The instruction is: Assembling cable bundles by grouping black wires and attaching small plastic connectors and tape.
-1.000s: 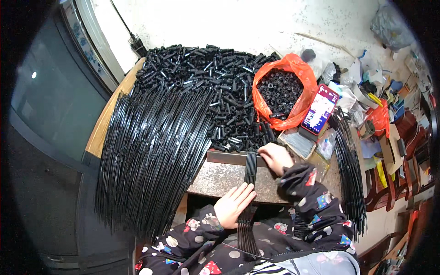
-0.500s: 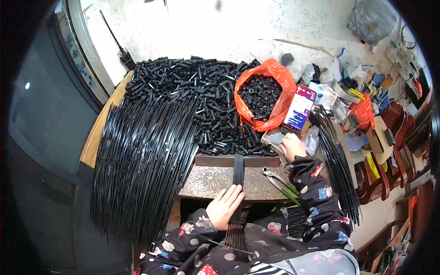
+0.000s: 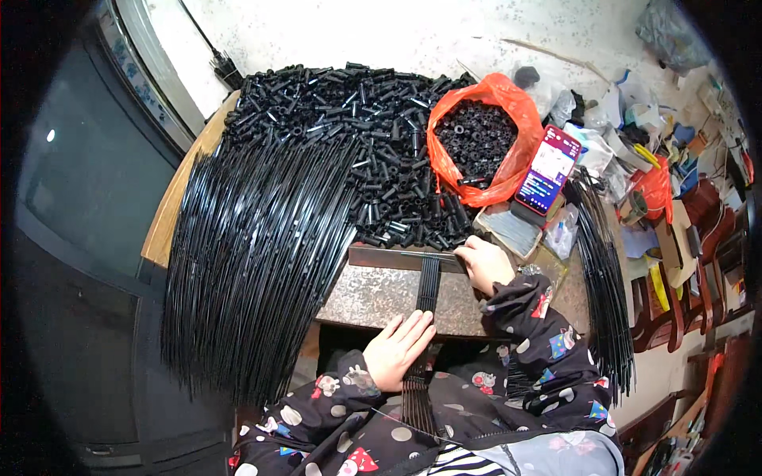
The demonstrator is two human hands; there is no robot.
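Note:
A flat row of thin black rods [image 3: 429,284] runs from a dark metal bar [image 3: 381,257] across the worn metal plate [image 3: 373,295] toward my lap. My left hand [image 3: 399,353] lies flat over the row at the plate's near edge, fingers stretched out. At the bar's right end, my right hand [image 3: 486,264] is closed in a pinch on a thin metal wire [image 3: 421,255], which reaches left across the rods' far ends. Just behind that hand stands a small open box [image 3: 512,230] of thin silvery pieces.
Black tubular parts [image 3: 317,111] heap up at the back. An orange bag [image 3: 528,119] holds small black rings; a lit phone [image 3: 548,170] stands beside it. Long black rods [image 3: 254,278] cover the left side, with another bundle [image 3: 607,278] at right. Mixed clutter [image 3: 659,143] lies far right.
My right hand has moved left from beside the small box to the bar, now with the thin wire. My right sleeve now hides the green-handled pliers. The whole view has shifted slightly.

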